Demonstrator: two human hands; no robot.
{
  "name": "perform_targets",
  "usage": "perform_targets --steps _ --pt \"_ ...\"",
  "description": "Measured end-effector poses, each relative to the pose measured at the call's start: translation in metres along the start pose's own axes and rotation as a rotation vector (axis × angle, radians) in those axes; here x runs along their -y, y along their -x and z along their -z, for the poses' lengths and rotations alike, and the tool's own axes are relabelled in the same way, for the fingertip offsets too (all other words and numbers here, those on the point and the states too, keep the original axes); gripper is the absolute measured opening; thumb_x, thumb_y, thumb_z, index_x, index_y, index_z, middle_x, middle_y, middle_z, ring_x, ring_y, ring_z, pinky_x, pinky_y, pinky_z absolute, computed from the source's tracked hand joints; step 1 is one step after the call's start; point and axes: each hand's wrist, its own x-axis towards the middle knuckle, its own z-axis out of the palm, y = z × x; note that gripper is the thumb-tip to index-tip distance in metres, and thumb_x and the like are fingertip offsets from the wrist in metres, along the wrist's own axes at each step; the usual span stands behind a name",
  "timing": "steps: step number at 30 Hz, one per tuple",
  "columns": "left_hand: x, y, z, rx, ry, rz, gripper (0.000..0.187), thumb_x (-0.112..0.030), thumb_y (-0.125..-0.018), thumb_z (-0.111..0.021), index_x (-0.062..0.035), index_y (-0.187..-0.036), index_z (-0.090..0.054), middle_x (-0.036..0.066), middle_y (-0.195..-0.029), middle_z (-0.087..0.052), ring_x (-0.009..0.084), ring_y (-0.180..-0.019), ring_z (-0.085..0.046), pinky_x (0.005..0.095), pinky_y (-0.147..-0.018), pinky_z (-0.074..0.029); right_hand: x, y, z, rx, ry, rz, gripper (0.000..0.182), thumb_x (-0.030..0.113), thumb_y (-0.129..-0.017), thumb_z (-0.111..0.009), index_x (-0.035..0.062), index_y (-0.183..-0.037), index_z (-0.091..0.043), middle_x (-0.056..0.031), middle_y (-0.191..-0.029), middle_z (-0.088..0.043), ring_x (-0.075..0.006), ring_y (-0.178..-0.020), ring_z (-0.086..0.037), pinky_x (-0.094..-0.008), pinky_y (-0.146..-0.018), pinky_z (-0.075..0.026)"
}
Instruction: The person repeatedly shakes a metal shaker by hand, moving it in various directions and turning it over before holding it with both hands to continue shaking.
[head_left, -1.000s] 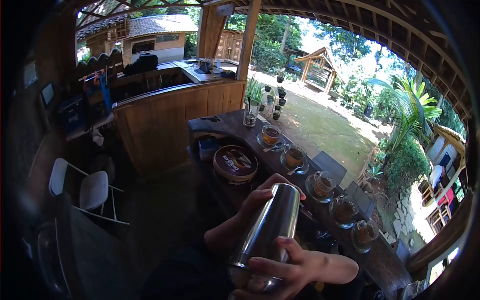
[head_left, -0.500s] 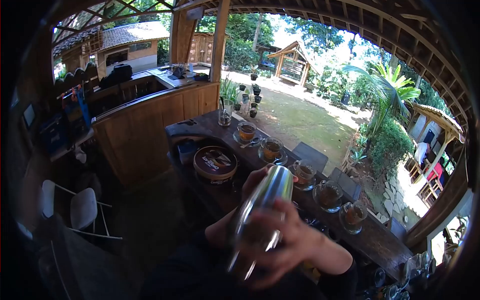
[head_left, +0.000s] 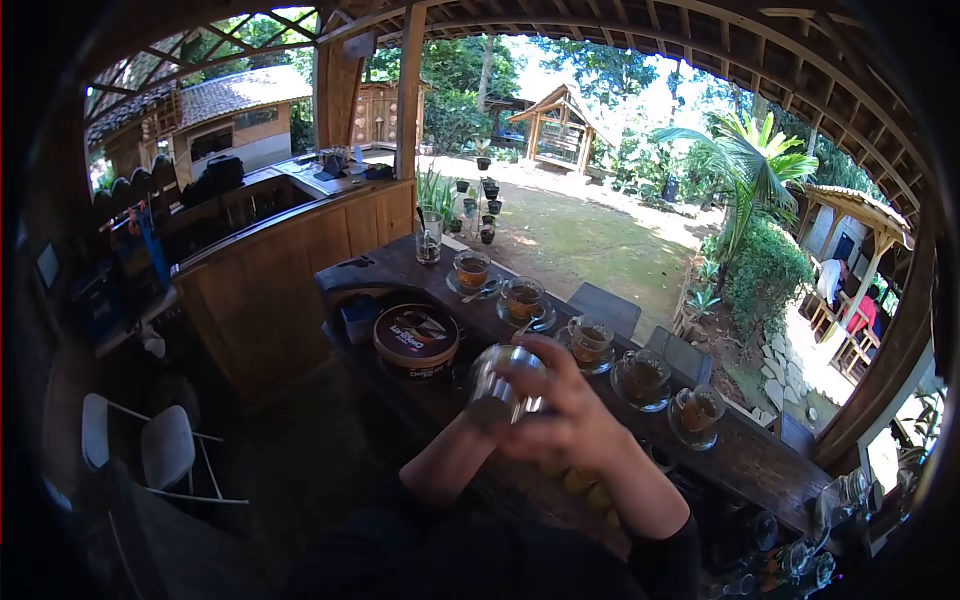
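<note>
A shiny metal cocktail shaker (head_left: 497, 388) is held in front of me above the dark wooden counter, its round end facing up towards me. My right hand (head_left: 563, 412) is wrapped round its right side, slightly blurred. My left hand (head_left: 474, 432) is closed on the shaker from the lower left, its fingers mostly hidden behind the metal. Beyond my hands, glass cups of amber drink on saucers stand in a row, among them a cup (head_left: 523, 298) and another cup (head_left: 590, 340). Left of the shaker is a round brown chocolate tub (head_left: 417, 337).
A glass with utensils (head_left: 428, 246) stands at the counter's far end. Several glasses (head_left: 835, 500) crowd the lower right. Stools (head_left: 605, 308) line the counter's outer side. A white folding chair (head_left: 168, 447) is at left, and people sit (head_left: 862, 315) at far right.
The shaker has swung from a long upright slant to pointing end-on towards me, and both hands have moved with it. My view has shifted slightly to the right.
</note>
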Motion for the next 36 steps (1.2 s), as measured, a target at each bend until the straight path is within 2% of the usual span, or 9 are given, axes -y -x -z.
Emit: perform_targets --steps 3,12,15,17,19,23,27,33,36 --pt "-0.056 0.031 0.035 -0.38 -0.739 -0.656 0.039 -0.039 -0.087 -0.05 -0.0096 -0.114 -0.051 0.012 -0.108 -0.058 0.0232 -0.094 -0.06 0.0329 -0.079 -0.051 -0.001 0.01 -0.004 -0.017 -0.084 -0.197 0.054 0.015 -0.057 -0.078 0.0291 -0.105 -0.057 -0.0087 -0.12 -0.05 -0.0443 -0.11 -0.045 -0.0562 -0.085 -0.041" --pt "-0.024 0.022 0.02 -0.245 -1.845 -0.862 0.03 -0.032 -0.087 -0.052 -0.01 -0.108 -0.048 0.019 -0.113 -0.054 0.0272 -0.091 -0.061 0.034 -0.072 -0.055 0.029 0.002 0.01 0.012 -0.025 0.074 0.051 0.02 -0.06 -0.073 0.0309 -0.107 -0.055 -0.0032 -0.121 -0.049 -0.0379 -0.115 -0.045 -0.0539 -0.092 -0.037" --pt "-0.076 0.042 0.032 -0.751 -1.238 -0.561 0.029 -0.023 -0.087 -0.055 -0.0063 -0.111 -0.053 0.007 -0.103 -0.059 0.0174 -0.092 -0.06 0.0321 -0.078 -0.053 -0.015 0.037 -0.011 -0.307 -0.28 -0.47 0.039 0.02 -0.06 -0.08 0.0143 -0.093 -0.061 -0.0134 -0.121 -0.048 -0.0437 -0.112 -0.043 -0.0507 -0.089 -0.041" --pt "-0.065 0.015 0.067 0.218 -0.09 -0.163 0.031 -0.025 -0.087 -0.054 -0.0061 -0.111 -0.054 0.008 -0.103 -0.059 0.0179 -0.093 -0.06 0.0315 -0.077 -0.053 0.007 0.018 0.005 -0.102 -0.024 -0.198 0.048 0.02 -0.061 -0.078 0.0223 -0.103 -0.057 -0.0122 -0.123 -0.048 -0.0428 -0.112 -0.044 -0.0522 -0.088 -0.041" --pt "-0.021 0.015 -0.023 -0.737 -0.686 -0.17 0.036 -0.036 -0.087 -0.052 -0.0068 -0.107 -0.049 0.014 -0.113 -0.055 0.0238 -0.093 -0.06 0.0347 -0.08 -0.052 0.05 -0.011 0.011 -0.059 0.092 0.163 0.034 0.022 -0.069 -0.069 0.0379 -0.097 -0.057 -0.0023 -0.123 -0.049 -0.0396 -0.113 -0.046 -0.057 -0.088 -0.038" --pt "-0.041 0.011 0.0 -0.26 -1.361 -0.16 0.048 -0.042 -0.085 -0.052 -0.0107 -0.12 -0.042 0.013 -0.119 -0.052 0.0267 -0.094 -0.06 0.0384 -0.082 -0.051 0.078 0.001 0.005 -0.035 -0.036 0.1 0.038 0.02 -0.067 -0.07 0.0322 -0.1 -0.057 -0.0063 -0.111 -0.053 -0.0383 -0.112 -0.046 -0.0563 -0.09 -0.035" --pt "-0.064 0.01 0.1 0.787 0.324 -0.001 0.033 -0.034 -0.088 -0.053 -0.0189 -0.118 -0.048 0.01 -0.117 -0.053 0.03 -0.098 -0.057 0.0413 -0.077 -0.052 0.004 0.014 -0.004 -0.083 0.021 -0.313 0.054 0.019 -0.055 -0.079 0.025 -0.104 -0.056 -0.0097 -0.116 -0.05 -0.0418 -0.113 -0.044 -0.0518 -0.088 -0.041" --pt "-0.031 0.016 -0.022 -0.319 -1.226 -0.19 0.057 -0.039 -0.082 -0.06 -0.0059 -0.122 -0.038 0.032 -0.115 -0.047 0.0343 -0.095 -0.059 0.0452 -0.079 -0.053 0.102 -0.016 0.008 0.057 0.234 0.193 0.041 0.026 -0.067 -0.07 0.0328 -0.105 -0.059 -0.0018 -0.117 -0.053 -0.0366 -0.113 -0.045 -0.0522 -0.091 -0.036" --pt "-0.026 0.017 -0.021 -0.386 -0.873 -0.135 0.052 -0.039 -0.084 -0.056 -0.0057 -0.12 -0.04 0.024 -0.116 -0.05 0.0287 -0.091 -0.06 0.0407 -0.08 -0.052 0.066 -0.02 0.01 -0.079 0.117 0.246 0.038 0.024 -0.067 -0.071 0.0307 -0.102 -0.058 -0.0045 -0.113 -0.055 -0.0367 -0.113 -0.045 -0.0528 -0.089 -0.038"
